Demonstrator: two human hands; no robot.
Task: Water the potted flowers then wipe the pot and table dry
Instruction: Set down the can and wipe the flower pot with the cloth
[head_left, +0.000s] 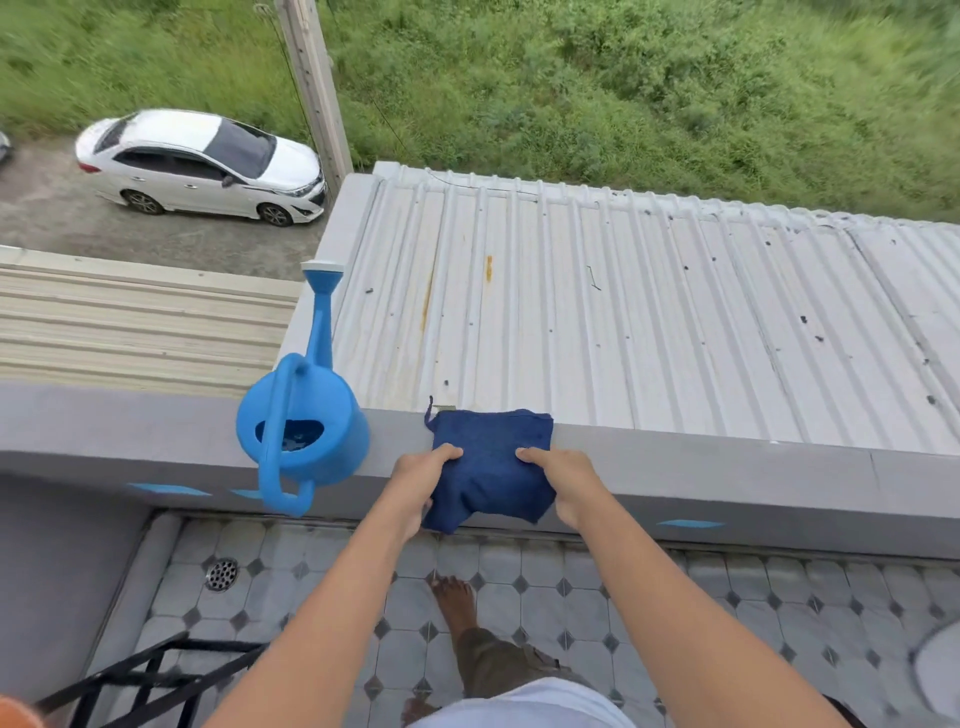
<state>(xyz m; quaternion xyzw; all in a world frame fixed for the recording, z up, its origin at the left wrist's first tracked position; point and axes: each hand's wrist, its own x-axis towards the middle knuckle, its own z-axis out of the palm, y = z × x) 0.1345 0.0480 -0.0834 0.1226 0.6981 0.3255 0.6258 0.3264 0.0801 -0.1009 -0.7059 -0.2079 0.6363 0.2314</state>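
My left hand (422, 486) and right hand (565, 486) each pinch 1 side of a folded dark blue cloth (491, 467), thumbs on top and the other fingers curled under its edges. The cloth lies over the flat top of the gray balcony wall (727, 467), its near edge hanging slightly over the inner face and a loose thread sticking up at its far left corner. It carries no tag or print that I can make out.

Just to the left of my left hand, a blue plastic watering can (306, 421) stands on the same wall top, near the cloth but not touching it. Its handle points toward me and its long spout points away, ending in a white-faced rose. Through the top opening the inside looks dark with a few pale glints low down; I cannot tell whether that is water.

Blue diamond marks (688, 524) are painted on the wall's inner face. Below, my bare foot (456, 603) stands on pale tiles, with a round metal drain (222, 574) to the left. Beyond the wall is a corrugated roof (623, 312), and farther off a white car (202, 166) whose badge is too small to read.
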